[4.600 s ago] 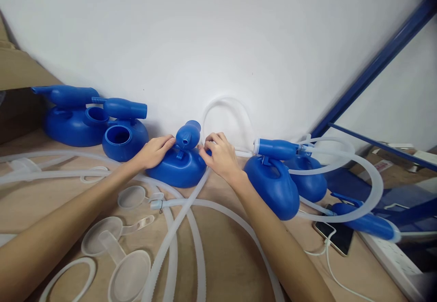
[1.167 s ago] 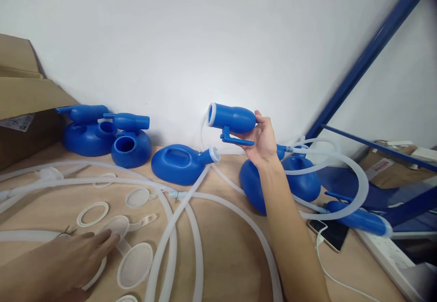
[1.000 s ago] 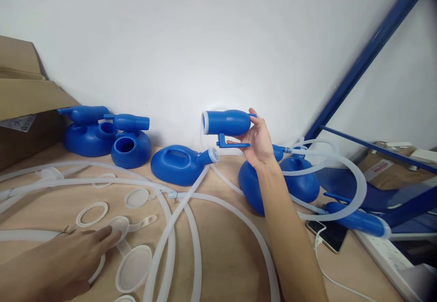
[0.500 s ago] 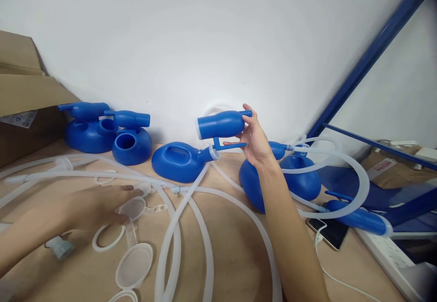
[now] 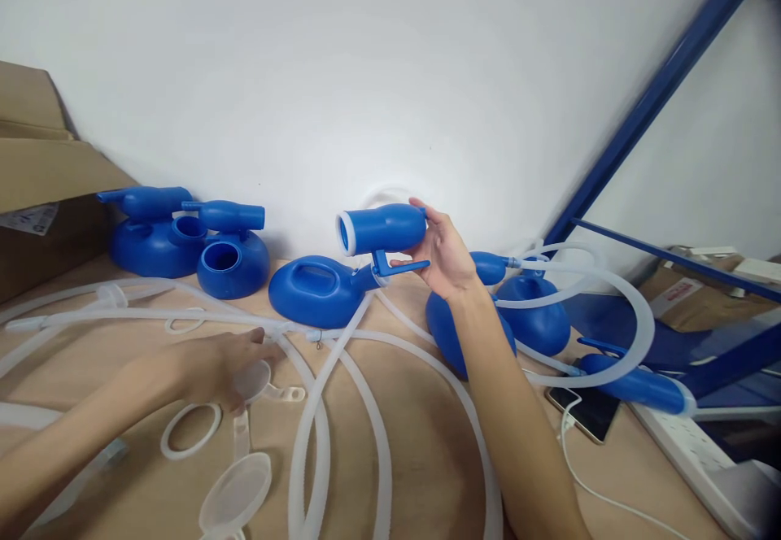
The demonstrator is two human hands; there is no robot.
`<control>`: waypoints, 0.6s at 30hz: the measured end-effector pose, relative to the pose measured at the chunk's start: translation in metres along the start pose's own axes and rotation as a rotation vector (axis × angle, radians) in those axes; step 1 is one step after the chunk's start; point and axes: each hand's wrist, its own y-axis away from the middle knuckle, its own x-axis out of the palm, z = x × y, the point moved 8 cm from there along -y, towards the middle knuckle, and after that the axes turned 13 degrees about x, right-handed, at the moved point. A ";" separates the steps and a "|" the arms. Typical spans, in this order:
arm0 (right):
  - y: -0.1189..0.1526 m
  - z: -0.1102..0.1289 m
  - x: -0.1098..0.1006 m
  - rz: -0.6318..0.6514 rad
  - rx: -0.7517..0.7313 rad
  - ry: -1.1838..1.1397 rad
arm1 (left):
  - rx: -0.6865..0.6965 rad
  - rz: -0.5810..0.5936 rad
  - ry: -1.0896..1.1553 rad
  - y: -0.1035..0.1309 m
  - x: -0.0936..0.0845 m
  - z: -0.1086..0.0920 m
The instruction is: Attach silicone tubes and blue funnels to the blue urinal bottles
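My right hand (image 5: 448,257) is closed round the narrow rear end of a blue plastic urinal funnel (image 5: 387,229), holding it in the air. A white ring (image 5: 346,234) sits on the funnel's wide mouth, which faces left, and a blue handle arm juts out beneath. Over the table, my left hand (image 5: 223,369) reaches down at a translucent cap (image 5: 253,381) with a strap, thumb and fingers apart; I cannot tell whether they touch it. Nearer me lie a loose white ring (image 5: 191,431) and a larger translucent cap (image 5: 236,493). Behind stands a blue urinal bottle (image 5: 314,300) with a handle.
Translucent hoses (image 5: 381,442) loop across the table. Two blue bottles with funnels (image 5: 229,215) stand left, near a cardboard box (image 5: 54,239). More blue bottles (image 5: 537,312) stand right, beside a phone (image 5: 589,410), a power strip (image 5: 689,459) and a blue shelf frame (image 5: 647,109).
My right hand has turned the funnel, so its ringed mouth faces more toward me, and shifted it slightly left. My left hand has moved right, over the strapped cap.
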 end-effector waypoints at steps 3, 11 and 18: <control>-0.003 -0.007 0.000 -0.009 0.027 0.009 | 0.032 0.102 0.028 -0.003 -0.006 -0.014; -0.003 -0.014 0.007 0.009 0.024 0.021 | 0.086 -0.125 0.001 -0.002 -0.099 -0.042; -0.008 -0.024 0.015 0.025 0.068 0.018 | 0.239 -0.889 -0.133 0.026 -0.178 -0.070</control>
